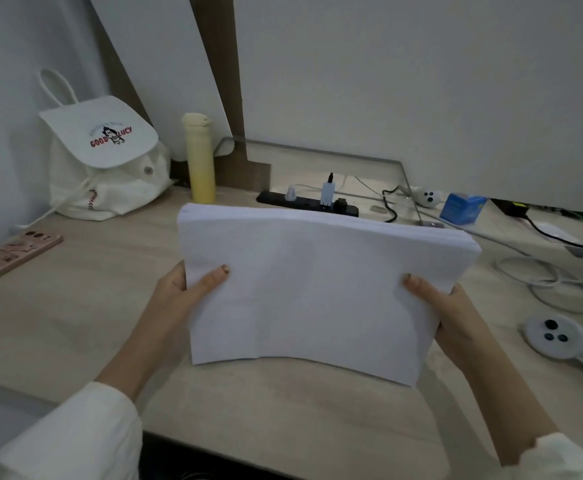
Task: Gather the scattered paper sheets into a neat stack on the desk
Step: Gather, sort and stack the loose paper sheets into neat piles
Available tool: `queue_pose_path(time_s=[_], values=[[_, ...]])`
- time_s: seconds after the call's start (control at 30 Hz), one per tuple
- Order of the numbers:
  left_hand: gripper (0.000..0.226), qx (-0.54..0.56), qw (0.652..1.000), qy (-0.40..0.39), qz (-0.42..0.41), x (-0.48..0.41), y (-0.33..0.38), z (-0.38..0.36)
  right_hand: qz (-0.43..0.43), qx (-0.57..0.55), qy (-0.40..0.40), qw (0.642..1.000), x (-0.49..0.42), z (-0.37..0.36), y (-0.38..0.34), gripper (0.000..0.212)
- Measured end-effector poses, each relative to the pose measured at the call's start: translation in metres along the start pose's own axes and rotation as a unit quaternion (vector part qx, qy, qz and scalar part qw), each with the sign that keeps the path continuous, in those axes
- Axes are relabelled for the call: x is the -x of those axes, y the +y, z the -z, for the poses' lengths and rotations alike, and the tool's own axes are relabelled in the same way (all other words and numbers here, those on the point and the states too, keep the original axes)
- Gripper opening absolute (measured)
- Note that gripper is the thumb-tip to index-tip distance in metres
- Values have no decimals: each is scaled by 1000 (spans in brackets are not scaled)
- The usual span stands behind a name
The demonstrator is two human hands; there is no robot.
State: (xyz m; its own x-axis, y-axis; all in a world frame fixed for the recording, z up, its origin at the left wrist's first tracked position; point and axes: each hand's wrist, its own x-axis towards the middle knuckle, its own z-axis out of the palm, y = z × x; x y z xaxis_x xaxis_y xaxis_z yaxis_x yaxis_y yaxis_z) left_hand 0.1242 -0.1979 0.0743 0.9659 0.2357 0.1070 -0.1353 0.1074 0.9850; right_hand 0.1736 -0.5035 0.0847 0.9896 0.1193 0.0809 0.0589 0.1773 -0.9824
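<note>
- Head view: paper stack, white and blank, held upright over the middle of the desk.
- Left hand: pinches the stack's left edge, thumb on the front; other fingers hidden behind.
- Right hand: same pinch on the right edge.
- Canvas backpack, far left: printed "GOOD LUCY".
- Blue box, far right: lettering unreadable.

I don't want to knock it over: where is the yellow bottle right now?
In the head view, the yellow bottle stands upright at the back left of the desk, between the white backpack and the black power strip.
</note>
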Motion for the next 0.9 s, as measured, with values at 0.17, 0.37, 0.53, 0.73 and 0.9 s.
queue_pose_path(time_s=[0.17,0.37,0.53,0.73,0.9], values=[[89,4,1000,-7,2,-2,-8,8,-6,-21,-1,1000,1,5,11,26],[95,23,999,-24,20,-8,-15,5,2,-19,-9,1000,-7,1,11,27],[96,23,997,-45,50,-6,-30,12,-19,-12,-17,1000,-6,4,22,30],[43,-11,995,-69,77,-12,-19,11,-47,21,-22,998,-8,-2,18,24],[28,16,980,-69,188,-14,0,28,-132,34,7,991,-4,-10,23,25]])
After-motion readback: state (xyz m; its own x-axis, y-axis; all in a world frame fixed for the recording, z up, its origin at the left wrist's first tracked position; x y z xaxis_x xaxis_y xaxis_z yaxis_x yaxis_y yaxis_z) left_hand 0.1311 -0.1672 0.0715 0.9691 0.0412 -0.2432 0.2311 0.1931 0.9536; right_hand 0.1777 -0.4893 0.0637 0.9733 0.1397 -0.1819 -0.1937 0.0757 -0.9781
